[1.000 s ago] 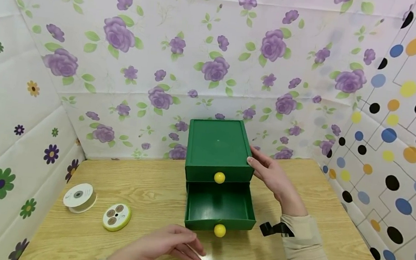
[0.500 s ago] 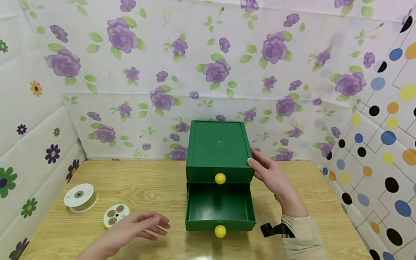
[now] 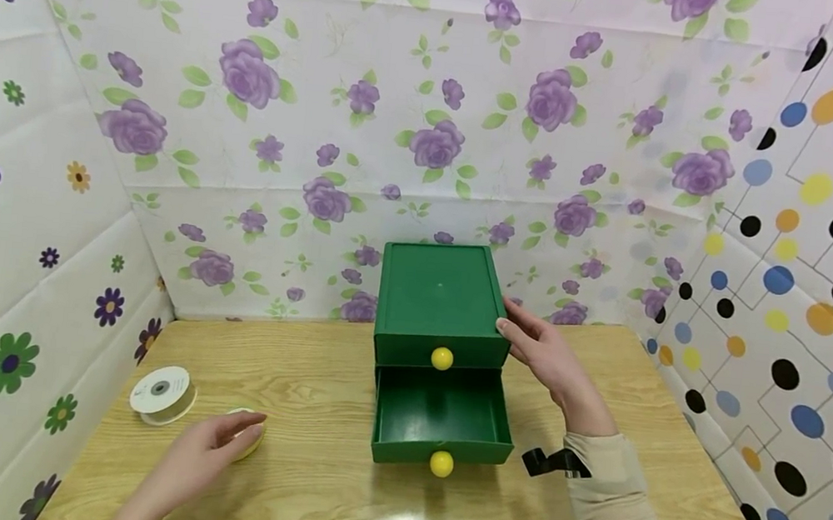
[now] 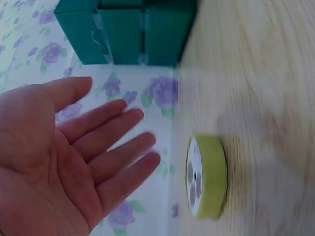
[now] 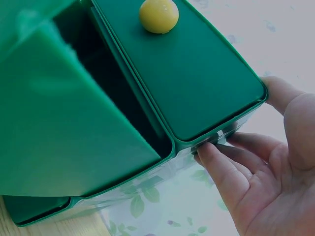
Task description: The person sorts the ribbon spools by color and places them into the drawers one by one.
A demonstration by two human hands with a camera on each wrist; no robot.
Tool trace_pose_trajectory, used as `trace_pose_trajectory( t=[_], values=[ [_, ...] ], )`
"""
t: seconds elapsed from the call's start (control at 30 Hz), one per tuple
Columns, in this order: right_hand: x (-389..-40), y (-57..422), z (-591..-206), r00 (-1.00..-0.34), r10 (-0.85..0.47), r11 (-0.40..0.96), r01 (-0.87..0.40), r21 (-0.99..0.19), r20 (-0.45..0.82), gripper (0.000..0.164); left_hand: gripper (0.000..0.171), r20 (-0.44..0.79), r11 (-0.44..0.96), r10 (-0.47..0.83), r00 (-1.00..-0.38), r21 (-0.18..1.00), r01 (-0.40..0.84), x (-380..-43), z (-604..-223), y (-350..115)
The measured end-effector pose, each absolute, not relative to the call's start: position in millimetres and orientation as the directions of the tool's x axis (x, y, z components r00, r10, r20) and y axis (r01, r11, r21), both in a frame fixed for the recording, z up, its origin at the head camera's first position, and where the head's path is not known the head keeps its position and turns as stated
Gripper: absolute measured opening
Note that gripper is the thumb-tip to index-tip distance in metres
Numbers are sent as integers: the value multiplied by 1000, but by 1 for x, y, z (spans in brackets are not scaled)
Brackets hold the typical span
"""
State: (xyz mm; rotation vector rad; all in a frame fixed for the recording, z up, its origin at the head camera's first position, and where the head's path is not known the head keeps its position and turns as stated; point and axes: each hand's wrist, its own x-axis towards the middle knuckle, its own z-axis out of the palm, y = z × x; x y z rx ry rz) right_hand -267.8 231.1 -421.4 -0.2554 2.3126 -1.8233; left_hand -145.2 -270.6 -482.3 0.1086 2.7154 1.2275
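My left hand (image 3: pixel 206 449) hovers over a small round spool (image 4: pixel 211 177) with a yellow-green rim and a white face with brown circles, covering most of it in the head view. The left wrist view shows that hand's fingers spread, palm bare, apart from the spool. A green drawer cabinet (image 3: pixel 438 291) with yellow knobs stands at the back. Its middle drawer (image 3: pixel 439 413) is pulled out and bare inside. At the cabinet's right side rests my right hand (image 3: pixel 546 352), thumb on the top edge and fingers against the side wall (image 5: pixel 197 152).
A white spool (image 3: pixel 162 395) lies left of my left hand on the wooden table (image 3: pixel 310 501). Flowered cloth (image 3: pixel 287 114) stands behind the cabinet, and dotted cloth (image 3: pixel 794 330) closes off the right. A black wrist mount (image 3: pixel 555 462) juts from my right sleeve.
My left hand has moved left from in front of the pulled-out drawer to over the yellow-green spool. The right hand has stayed on the cabinet, and the drawer has not moved.
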Motion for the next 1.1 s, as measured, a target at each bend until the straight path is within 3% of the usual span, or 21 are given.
trace_pose_trajectory(
  t=[0.27, 0.4, 0.8, 1.1],
  values=[
    [-267, 229, -419, -969, -247, 262, -35, -965, -32, 82, 58, -117, 800, 123, -986, 599, 29, -139, -487, -286],
    [-267, 228, -418, -969, -245, 269, -34, -963, -35, 82, 63, -87, 813, 145, -986, 578, 68, -139, -491, -293],
    [-266, 229, -419, -973, -230, 279, -31, -960, -35, 81, 102, -119, 861, 197, -973, 495, 114, -150, -510, -304],
    [-264, 228, -418, -969, -245, 261, -46, -964, -20, 79, 111, -167, 847, 226, -960, 520, 109, -161, -517, -305]
  ],
)
